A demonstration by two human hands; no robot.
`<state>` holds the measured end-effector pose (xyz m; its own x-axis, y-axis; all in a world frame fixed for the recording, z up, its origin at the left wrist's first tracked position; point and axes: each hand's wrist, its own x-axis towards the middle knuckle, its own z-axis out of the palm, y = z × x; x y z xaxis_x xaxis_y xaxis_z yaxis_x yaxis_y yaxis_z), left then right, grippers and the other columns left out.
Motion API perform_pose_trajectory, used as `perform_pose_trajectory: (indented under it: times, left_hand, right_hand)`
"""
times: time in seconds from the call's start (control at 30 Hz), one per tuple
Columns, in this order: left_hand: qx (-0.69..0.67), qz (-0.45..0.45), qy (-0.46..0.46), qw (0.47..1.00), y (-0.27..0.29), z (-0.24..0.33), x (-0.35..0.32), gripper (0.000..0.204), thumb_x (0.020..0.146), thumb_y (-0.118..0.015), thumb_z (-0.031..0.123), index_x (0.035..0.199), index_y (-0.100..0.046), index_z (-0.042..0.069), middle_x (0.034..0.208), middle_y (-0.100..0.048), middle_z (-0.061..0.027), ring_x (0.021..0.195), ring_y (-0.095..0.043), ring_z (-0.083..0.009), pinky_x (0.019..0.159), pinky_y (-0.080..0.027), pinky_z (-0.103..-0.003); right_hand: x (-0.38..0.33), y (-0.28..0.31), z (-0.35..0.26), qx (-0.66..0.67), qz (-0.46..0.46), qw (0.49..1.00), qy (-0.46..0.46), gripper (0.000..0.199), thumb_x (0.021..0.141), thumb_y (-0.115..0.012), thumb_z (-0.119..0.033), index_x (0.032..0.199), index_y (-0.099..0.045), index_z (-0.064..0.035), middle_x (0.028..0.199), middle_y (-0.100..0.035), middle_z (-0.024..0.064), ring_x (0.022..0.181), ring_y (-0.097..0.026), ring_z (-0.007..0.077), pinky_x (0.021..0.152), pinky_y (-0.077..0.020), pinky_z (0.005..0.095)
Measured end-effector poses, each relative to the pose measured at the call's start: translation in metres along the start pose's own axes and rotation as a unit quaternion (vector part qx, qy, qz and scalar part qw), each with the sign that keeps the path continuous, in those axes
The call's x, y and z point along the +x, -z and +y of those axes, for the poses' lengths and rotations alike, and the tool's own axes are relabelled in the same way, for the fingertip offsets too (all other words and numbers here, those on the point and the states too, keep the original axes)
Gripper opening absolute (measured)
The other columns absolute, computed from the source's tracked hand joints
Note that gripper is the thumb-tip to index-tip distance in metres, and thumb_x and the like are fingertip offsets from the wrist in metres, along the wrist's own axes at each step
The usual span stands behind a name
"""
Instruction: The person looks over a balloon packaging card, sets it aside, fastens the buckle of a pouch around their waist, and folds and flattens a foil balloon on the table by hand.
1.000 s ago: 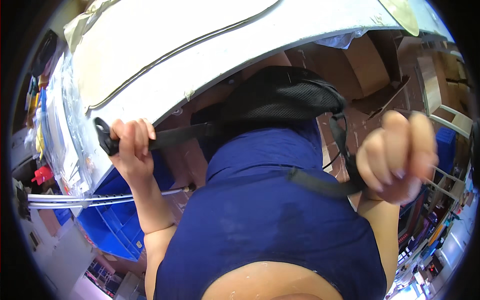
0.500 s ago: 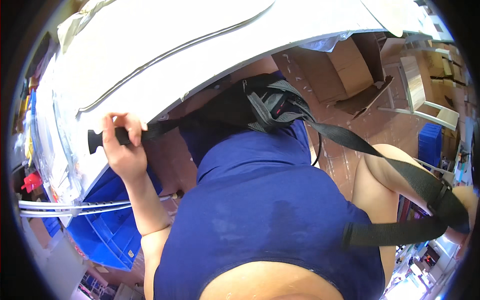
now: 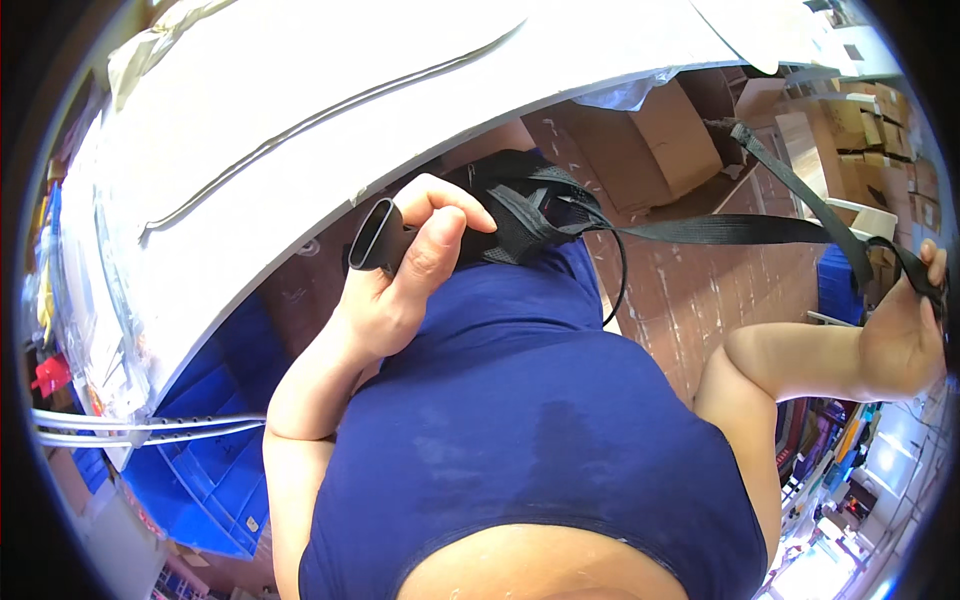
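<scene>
A black bundle of mesh padding and webbing (image 3: pixel 520 215) lies across my lap, against the dark blue shirt. My left hand (image 3: pixel 400 270) is wrapped round a black strap end (image 3: pixel 376 236) close to the bundle's left side; the end is doubled into a flat open loop. Far to the right, my right hand (image 3: pixel 900 335) grips a long black webbing strap (image 3: pixel 730 230) that runs taut from the bundle. The strap's loose tail (image 3: pixel 800 185) sticks up and leftward from that hand. A dark fitting by the right fingers is too near the rim to make out.
A white table (image 3: pixel 300 90) with a thin dark cord (image 3: pixel 330 110) on it curves ahead of me. Blue crates (image 3: pixel 200 460) stand at lower left, beside white metal rods (image 3: pixel 150 425). Beyond the lap are a cardboard box (image 3: pixel 670 140) and a small blue bin (image 3: pixel 838 285).
My left hand has moved right, toward the bundle, with the strap end. My right hand has come further into view and the strap is straighter, its tail swung up from near my shirt.
</scene>
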<state>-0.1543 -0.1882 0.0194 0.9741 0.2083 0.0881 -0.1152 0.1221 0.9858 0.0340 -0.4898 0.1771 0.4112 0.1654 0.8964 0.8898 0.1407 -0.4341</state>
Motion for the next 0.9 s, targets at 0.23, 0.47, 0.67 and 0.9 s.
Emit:
perform_pose_trajectory:
  times: [0.23,0.47,0.67,0.9]
  left_hand:
    - [0.012,-0.015,0.0,1.0,-0.005,-0.003,0.005,0.033,0.102,-0.046,0.031,0.096,-0.062,0.003,0.06,-0.039,0.0084,0.054,-0.031,-0.0012,0.051,-0.025,-0.02]
    - [0.012,-0.016,-0.013,1.0,-0.009,-0.003,0.003,0.036,0.102,-0.044,0.033,0.095,-0.062,0.002,0.054,-0.037,0.0073,0.051,-0.031,-0.0015,0.05,-0.026,-0.021]
    - [0.015,0.005,-0.033,0.999,-0.008,0.0,-0.001,0.037,0.102,-0.043,0.033,0.095,-0.062,0.002,0.054,-0.039,0.0062,0.05,-0.032,-0.0021,0.05,-0.027,-0.021]
    - [0.018,0.01,-0.035,0.999,-0.012,0.0,0.0,0.037,0.102,-0.042,0.032,0.094,-0.062,0.002,0.052,-0.037,0.0062,0.05,-0.032,-0.0025,0.051,-0.028,-0.021]
  right_hand:
    - [-0.016,0.06,0.026,-0.424,0.016,0.905,-0.041,0.021,0.088,-0.066,0.0,0.107,-0.067,0.0085,0.113,-0.067,0.0139,0.096,-0.065,0.0175,0.089,-0.0518,0.0279]
    - [-0.035,0.06,0.066,0.043,0.137,0.943,-0.301,0.035,0.093,-0.047,-0.016,0.112,-0.057,0.0118,0.081,-0.059,0.011,0.068,-0.053,0.0156,0.064,-0.0431,0.0244]
    - [-0.027,0.054,0.065,0.502,0.117,0.791,-0.33,0.068,0.086,-0.048,-0.021,0.137,-0.027,0.0193,0.087,-0.031,0.007,0.081,-0.034,0.0178,0.078,-0.0336,0.0268]
    - [-0.027,0.041,0.073,0.371,0.201,0.88,-0.221,0.042,0.084,-0.069,-0.001,0.119,-0.051,0.0097,0.093,-0.052,0.0115,0.089,-0.046,0.022,0.095,-0.0436,0.0397]
